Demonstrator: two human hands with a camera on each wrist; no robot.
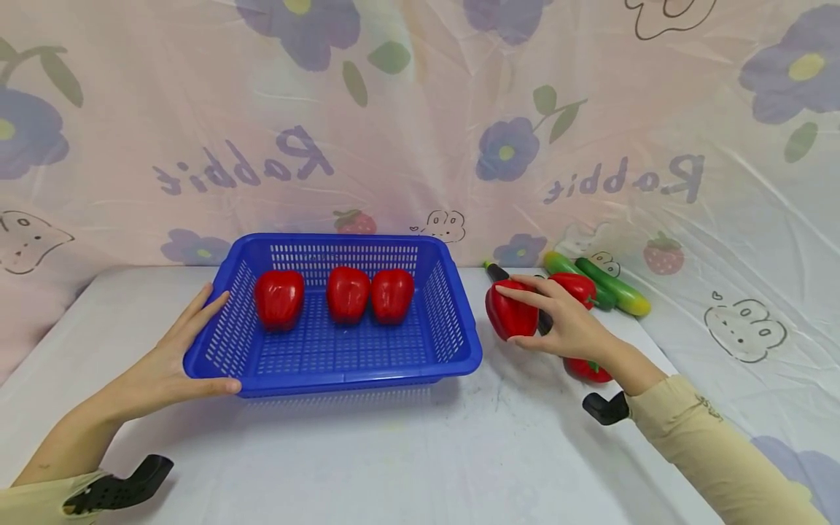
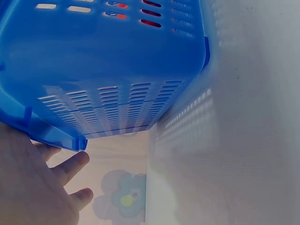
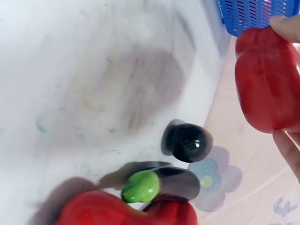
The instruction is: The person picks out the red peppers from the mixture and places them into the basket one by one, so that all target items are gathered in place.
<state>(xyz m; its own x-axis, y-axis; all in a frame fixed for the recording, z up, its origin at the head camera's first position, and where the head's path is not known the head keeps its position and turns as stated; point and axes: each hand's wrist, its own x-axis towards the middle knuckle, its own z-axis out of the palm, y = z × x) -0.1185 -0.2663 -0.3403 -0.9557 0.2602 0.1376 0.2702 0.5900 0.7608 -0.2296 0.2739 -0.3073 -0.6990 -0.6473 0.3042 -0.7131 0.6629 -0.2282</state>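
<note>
My left hand [image 1: 160, 368] holds the left front corner of a blue plastic basket [image 1: 337, 380], its thumb along the front rim and fingers spread along the left side. Inside the basket are three red bell peppers: one on the left [image 1: 279, 300], two side by side farther right [image 1: 348, 294]. To the basket's right, my right hand [image 1: 567, 321] pinches another red bell pepper [image 1: 511, 310] between thumb and fingers. In the right wrist view this bell pepper [image 3: 267, 79] is raised above the table, its shadow cast below.
Beyond my right hand lie more red peppers [image 1: 577, 287], one nearer me [image 1: 587, 370], green-yellow cucumber-like vegetables [image 1: 613, 286] and dark eggplants [image 3: 180, 183]. Behind the white table [image 1: 394, 452] hangs a flower-printed cloth [image 1: 420, 131].
</note>
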